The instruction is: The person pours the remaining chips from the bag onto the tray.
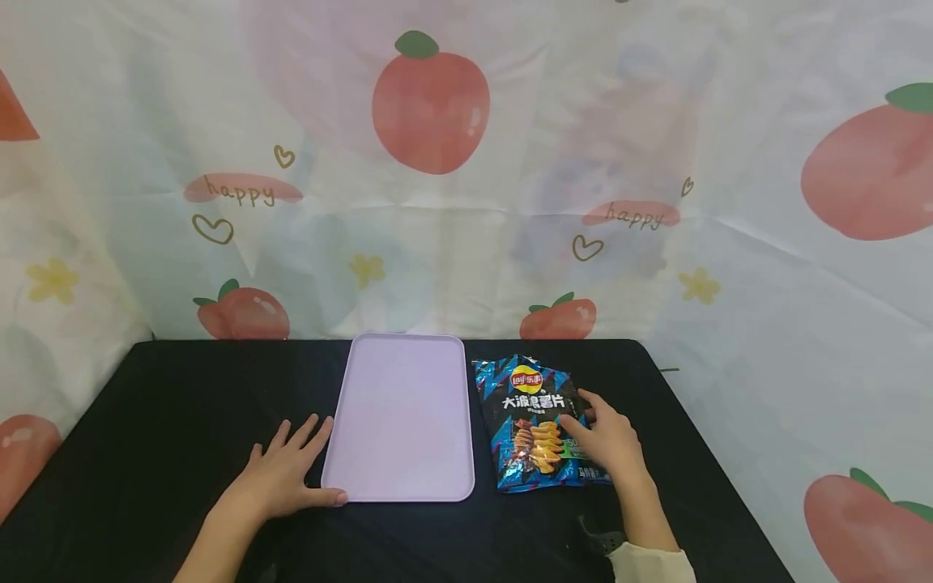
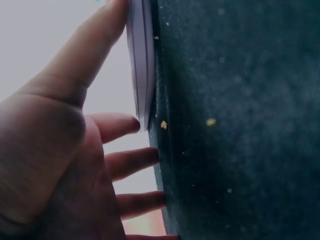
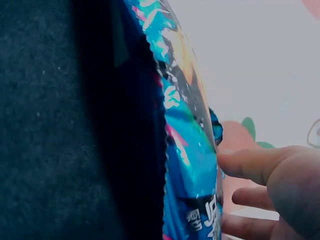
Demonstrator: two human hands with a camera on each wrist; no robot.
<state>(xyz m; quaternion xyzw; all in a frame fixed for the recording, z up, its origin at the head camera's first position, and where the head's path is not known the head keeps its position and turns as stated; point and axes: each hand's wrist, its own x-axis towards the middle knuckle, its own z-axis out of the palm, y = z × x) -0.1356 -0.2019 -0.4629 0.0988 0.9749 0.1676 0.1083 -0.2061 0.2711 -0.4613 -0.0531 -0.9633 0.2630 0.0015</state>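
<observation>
A pale lilac rectangular tray [image 1: 399, 421] lies on the black-covered table. To its right is a blue and black bag of potato chips [image 1: 535, 429], printed side up. My left hand [image 1: 280, 478] has its fingers spread at the tray's left side, the thumb [image 1: 328, 497] at its near left corner. The left wrist view shows that thumb along the tray's edge [image 2: 141, 65]. My right hand [image 1: 608, 437] is over the bag's right side, its thumb [image 1: 576, 429] on the printed face. In the right wrist view the thumb [image 3: 245, 164] meets the shiny bag [image 3: 187, 150], other fingers beyond it.
A black cloth [image 1: 219, 405] covers the table. Behind and beside it hangs a pale curtain [image 1: 437, 243] printed with peaches, hearts and "happy". Small yellowish crumbs [image 2: 211, 122] lie on the black cloth near the left hand.
</observation>
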